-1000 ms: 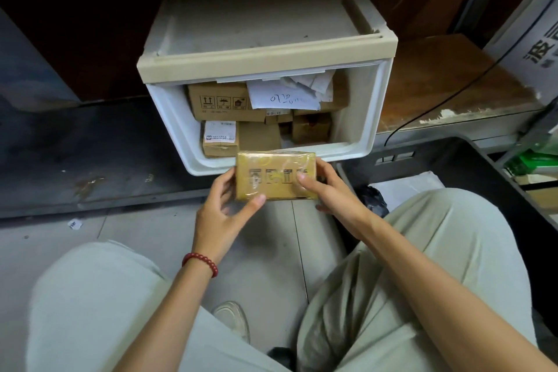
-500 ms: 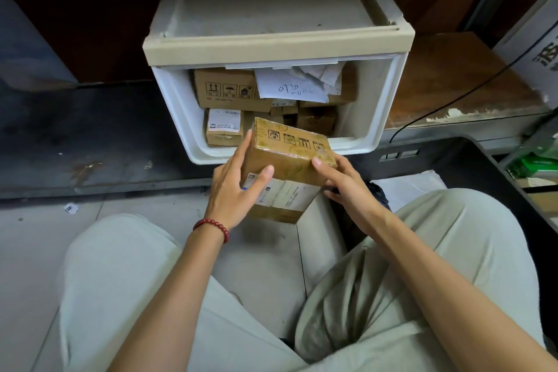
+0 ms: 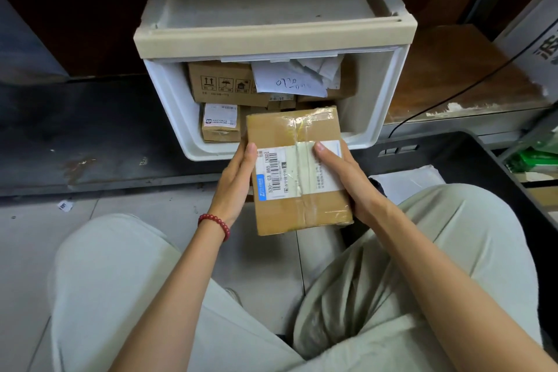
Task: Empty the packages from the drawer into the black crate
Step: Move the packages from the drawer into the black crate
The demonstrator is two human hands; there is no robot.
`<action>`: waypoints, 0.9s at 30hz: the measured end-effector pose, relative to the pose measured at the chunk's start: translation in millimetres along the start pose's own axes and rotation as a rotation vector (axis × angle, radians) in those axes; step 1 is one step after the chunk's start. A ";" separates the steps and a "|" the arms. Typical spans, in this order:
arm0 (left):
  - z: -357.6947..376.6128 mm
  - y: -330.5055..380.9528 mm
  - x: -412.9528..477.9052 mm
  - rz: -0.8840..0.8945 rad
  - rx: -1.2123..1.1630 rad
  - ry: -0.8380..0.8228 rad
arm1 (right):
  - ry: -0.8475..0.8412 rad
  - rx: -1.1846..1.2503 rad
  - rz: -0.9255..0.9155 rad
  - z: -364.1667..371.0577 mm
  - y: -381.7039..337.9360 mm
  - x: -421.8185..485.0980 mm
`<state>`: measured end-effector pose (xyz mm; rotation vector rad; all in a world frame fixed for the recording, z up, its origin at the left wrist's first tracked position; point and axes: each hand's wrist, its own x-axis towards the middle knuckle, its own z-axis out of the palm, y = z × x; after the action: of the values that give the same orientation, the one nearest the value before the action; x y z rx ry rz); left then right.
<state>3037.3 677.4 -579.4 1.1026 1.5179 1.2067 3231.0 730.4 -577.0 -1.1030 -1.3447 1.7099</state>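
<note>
White plastic drawer (image 3: pixel 371 112): pulled out toward the person; several cardboard boxes remain inside, so the emptying is judged far from finished.
Black crate (image 3: pixel 459 160): stands low on the person's right, just beside the drawer front; a white bag (image 3: pixel 404 181) lies in it. The knee hides the rest of its contents.
Held package (image 3: pixel 299 208): brown cardboard box, taped along its seams, out of the drawer and in the air in front of it, above the floor between the knees, broad face up.
Boxes left in drawer: one larger box (image 3: pixel 223 84) with handling symbols at the back, a smaller labelled box (image 3: pixel 220 124) in front of it, others partly hidden behind the held package; a handwritten paper slip (image 3: pixel 287 81) lies on top.
Left hand (image 3: pixel 234 178): clasps the package's left edge, thumb on the top face, fingers curled underneath.
Right hand (image 3: pixel 344 181): clasps the right edge the same way, thumb on the label.
Shipping label (image 3: pixel 287 172): white, barcoded, crossed by tape, facing up.
Bracelet (image 3: pixel 216 222): red beads on the left wrist.
Handling (judgement): the package looks stiff and light to moderate in weight; glossy tape may be slippery, so bare cardboard edges give the surer hold. Opposite long sides, as gripped now, suit the swing right to the crate.
</note>
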 end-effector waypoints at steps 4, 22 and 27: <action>8.7 10.9 4.1 0.063 -0.021 -0.060 | 0.092 0.035 -0.077 -8.4 -14.3 -1.1; 208.4 149.4 66.0 0.405 0.146 -0.497 | 0.773 0.188 -0.307 -159.6 -110.4 -74.4; 287.5 157.5 55.3 0.461 0.269 -0.679 | 0.945 0.319 -0.274 -211.8 -88.8 -116.7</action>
<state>3321.9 810.6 -470.8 1.8847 0.9326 0.7811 3473.0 728.8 -488.8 -1.2247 -0.5600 0.9282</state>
